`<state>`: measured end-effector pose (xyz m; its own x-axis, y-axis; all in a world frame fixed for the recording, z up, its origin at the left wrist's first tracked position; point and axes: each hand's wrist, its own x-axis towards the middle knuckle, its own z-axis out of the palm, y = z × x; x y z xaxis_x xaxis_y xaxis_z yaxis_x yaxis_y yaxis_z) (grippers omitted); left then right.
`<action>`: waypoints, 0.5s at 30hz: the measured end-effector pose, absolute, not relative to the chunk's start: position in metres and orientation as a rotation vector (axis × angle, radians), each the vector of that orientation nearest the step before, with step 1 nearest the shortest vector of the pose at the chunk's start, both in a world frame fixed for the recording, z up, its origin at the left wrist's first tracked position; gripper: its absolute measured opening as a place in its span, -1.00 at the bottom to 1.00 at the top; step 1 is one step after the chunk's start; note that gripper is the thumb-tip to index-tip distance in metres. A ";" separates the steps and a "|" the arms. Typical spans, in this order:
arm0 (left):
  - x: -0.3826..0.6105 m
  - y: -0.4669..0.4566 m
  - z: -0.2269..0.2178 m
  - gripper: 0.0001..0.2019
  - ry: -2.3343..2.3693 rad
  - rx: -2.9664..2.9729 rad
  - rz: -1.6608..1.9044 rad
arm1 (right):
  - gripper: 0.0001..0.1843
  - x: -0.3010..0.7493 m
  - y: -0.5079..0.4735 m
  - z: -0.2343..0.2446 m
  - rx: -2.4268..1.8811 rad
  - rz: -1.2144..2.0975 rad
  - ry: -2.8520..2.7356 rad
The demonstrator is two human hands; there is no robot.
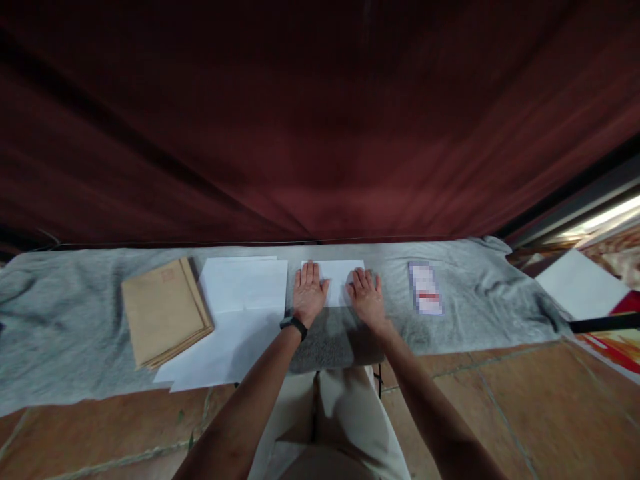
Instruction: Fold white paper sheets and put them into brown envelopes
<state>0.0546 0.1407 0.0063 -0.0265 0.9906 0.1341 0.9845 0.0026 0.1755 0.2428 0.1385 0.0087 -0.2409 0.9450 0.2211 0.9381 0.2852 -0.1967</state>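
Lying on the grey cloth (480,293), the white paper (337,283) runs its long axis left to right. From my remote station I log the left hand (310,293) at its left end, right hand (367,297) at its right; equally near, both flat, clamping nothing.

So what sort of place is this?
Possibly a makeshift workspace, patio or tiled room; can't tell which: long grey cloth-covered surface, dark-red draped fabric behind, orange-brown floor tiles below.
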 end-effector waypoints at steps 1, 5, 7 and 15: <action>0.055 0.141 0.006 -0.35 2.202 2.172 0.358 | -0.43 0.234 0.141 0.012 -1.727 0.047 -2.247; 0.053 0.140 0.003 -0.41 2.156 2.180 0.418 | -0.44 0.189 0.151 0.021 -1.561 0.169 -2.338; 0.052 0.140 0.002 -0.42 2.143 2.190 0.427 | -0.44 0.173 0.154 0.018 -1.516 0.215 -2.372; 0.054 0.141 0.006 -0.42 2.157 2.169 0.402 | -0.47 0.198 0.165 -0.002 -1.485 0.101 -2.355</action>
<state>0.0537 0.1407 0.0058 -0.0106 0.9895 0.1442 0.9749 -0.0218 0.2215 0.1984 0.1648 -0.0020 -0.3871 0.8855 0.2572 0.8603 0.4472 -0.2449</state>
